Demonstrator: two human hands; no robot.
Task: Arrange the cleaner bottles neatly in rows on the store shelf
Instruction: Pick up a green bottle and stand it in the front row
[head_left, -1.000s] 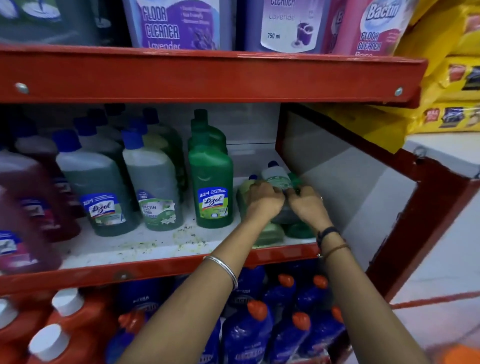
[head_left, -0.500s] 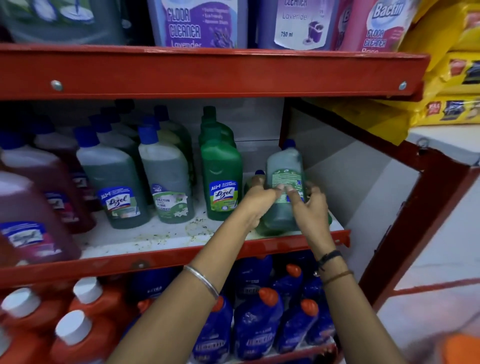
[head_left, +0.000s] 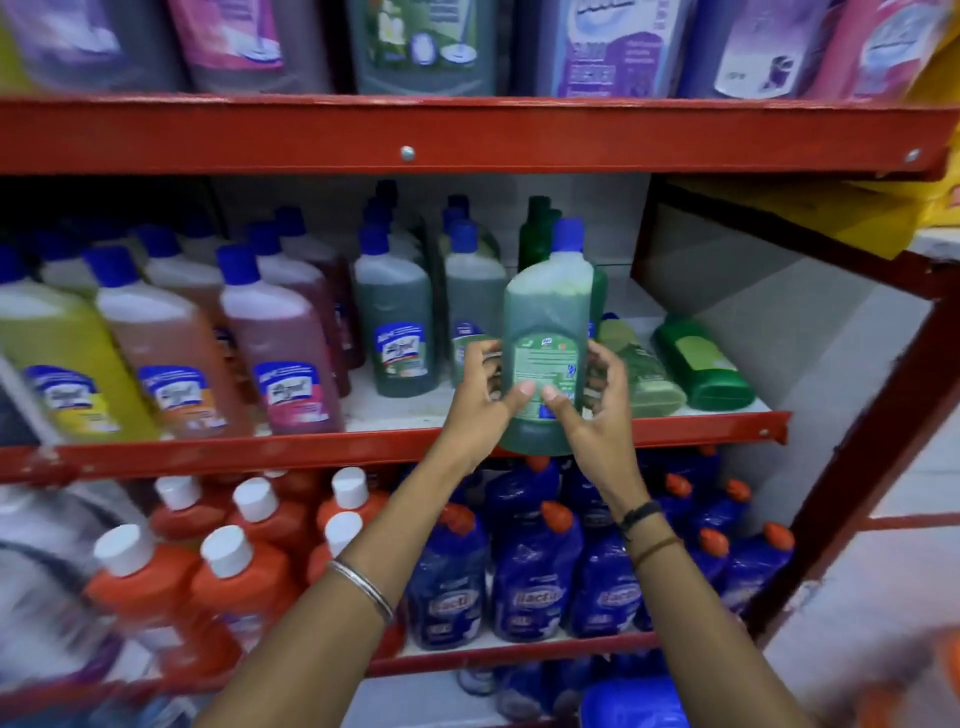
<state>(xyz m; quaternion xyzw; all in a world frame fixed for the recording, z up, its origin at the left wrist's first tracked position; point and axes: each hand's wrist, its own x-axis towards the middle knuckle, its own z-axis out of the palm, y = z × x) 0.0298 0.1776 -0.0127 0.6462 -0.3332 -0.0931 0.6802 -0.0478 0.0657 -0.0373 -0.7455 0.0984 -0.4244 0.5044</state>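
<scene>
A green cleaner bottle (head_left: 550, 322) with a blue cap is held upright in front of the middle shelf (head_left: 208, 454), its back label facing me. My left hand (head_left: 480, 395) grips its left side and my right hand (head_left: 592, 405) its right side, thumbs on the label. Its base hangs level with the shelf's front lip. Behind and to the left stand rows of green bottles (head_left: 397, 317), pink bottles (head_left: 283, 353) and a yellow bottle (head_left: 57, 364). To the right, two green bottles (head_left: 696, 364) lie on their sides on the shelf.
The upper shelf beam (head_left: 467, 135) runs close above the bottle caps. A slanted red frame post (head_left: 878, 457) bounds the right side. Below are orange bottles (head_left: 234, 582) with white caps and blue bottles (head_left: 535, 577) with orange caps. Yellow packets (head_left: 935, 62) sit at far right.
Both hands lifted the green bottle from lying among the toppled bottles, stood it upright and brought it out toward the shelf's front edge. The view has pulled back and shifted left.
</scene>
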